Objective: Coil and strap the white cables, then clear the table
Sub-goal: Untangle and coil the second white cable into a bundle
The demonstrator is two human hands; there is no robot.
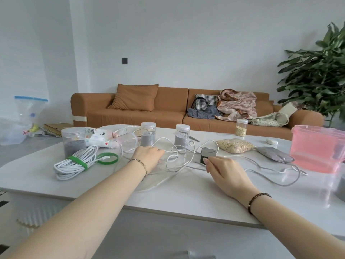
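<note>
head view. one coiled cable (74, 163) is done, bound with a green strap (77, 162), well left of the dark adapter block (208, 155). a spare strap loop (107, 158) lies between that coil and the block, unused. the loose cable (179, 159) sprawls around the block, not yet coiled. the table (168, 195) is still cluttered, so i'd judge it under halfway.

left hand (148, 157) is palm down on the loose cable left of the block; can't tell if it pinches it. right hand (224, 170) is just right of the block, thumb at it, fingers relaxed, holding nothing.

containers: big jar (73, 141) and two slim jars (148, 134) behind-left of the block hold grey powder. small jar (241, 127) behind-right holds grain. pink tub (319, 148) is far right, contents unclear.
</note>
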